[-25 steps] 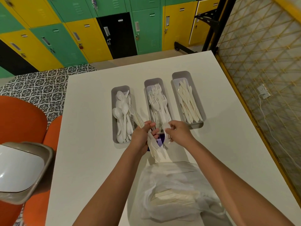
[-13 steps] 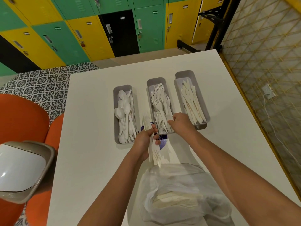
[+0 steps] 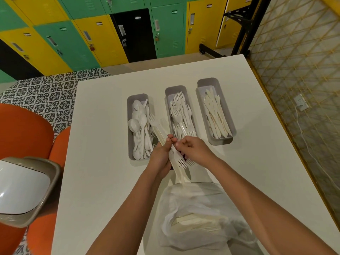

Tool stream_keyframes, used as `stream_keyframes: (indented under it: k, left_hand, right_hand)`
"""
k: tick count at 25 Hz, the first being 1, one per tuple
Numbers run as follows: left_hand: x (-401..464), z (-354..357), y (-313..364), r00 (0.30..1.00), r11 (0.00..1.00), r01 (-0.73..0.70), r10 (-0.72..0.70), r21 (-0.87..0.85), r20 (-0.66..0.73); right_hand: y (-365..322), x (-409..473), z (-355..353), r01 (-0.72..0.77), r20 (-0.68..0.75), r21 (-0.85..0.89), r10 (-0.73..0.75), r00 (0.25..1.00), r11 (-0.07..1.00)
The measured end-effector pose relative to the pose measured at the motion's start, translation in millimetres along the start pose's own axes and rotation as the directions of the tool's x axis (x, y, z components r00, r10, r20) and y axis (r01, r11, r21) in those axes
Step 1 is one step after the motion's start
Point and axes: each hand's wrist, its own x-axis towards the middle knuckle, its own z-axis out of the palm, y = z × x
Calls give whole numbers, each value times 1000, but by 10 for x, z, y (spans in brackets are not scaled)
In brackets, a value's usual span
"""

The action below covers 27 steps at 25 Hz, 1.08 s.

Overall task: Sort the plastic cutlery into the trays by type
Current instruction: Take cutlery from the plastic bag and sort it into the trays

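Note:
Three grey trays stand side by side on the white table (image 3: 103,144). The left tray (image 3: 129,111) holds spoons, the middle tray (image 3: 175,88) forks, the right tray (image 3: 207,81) knives. Just in front of the left and middle trays, my left hand (image 3: 161,153) grips a bundle of white plastic cutlery (image 3: 179,163), forks and knives mixed, with fork heads sticking out at both ends. My right hand (image 3: 192,148) is curled beside it, its fingertips pinching at the bundle next to my left fingertips. Which piece they hold is hidden.
A clear plastic bag (image 3: 198,218) with more white cutlery lies on the table close to me. A bin with a white lid (image 3: 24,190) and orange chairs (image 3: 24,133) stand off the table's left edge. A mesh wall runs along the right.
My right hand reached to the near end of the fork tray, then came back to the bundle. My left hand kept the bundle and tilted it a little.

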Motion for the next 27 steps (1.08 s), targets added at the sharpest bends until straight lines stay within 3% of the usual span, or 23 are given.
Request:
stream_keyframes:
  k: [3, 8, 14, 19, 24, 27]
  left_hand:
    - [-11, 33, 15, 999, 999, -30, 29, -19, -29]
    - [0, 55, -17, 999, 997, -12, 10, -72, -31]
    - [-87, 57, 64, 999, 1000, -7, 8, 15, -34]
    - [-74, 78, 86, 997, 999, -38, 37, -1, -64]
    - [-58, 61, 92, 987, 996, -70, 77, 52, -143]
    - [-59, 33, 85, 988, 991, -45, 63, 129, -138]
  right_hand:
    - [71, -42, 66, 36, 1, 96, -36, 999, 995]
    - [97, -45, 92, 21, 6, 67, -22, 1000, 998]
    - [63, -72, 28, 29, -1, 115, -29, 1000, 993]
    - [67, -85, -95, 10, 12, -32, -9, 1000, 999]
    - [105, -18, -214, -2, -215, -19, -2, 977, 1000]
    - [96, 91, -276, -13, -322, -130, -30, 946, 991]
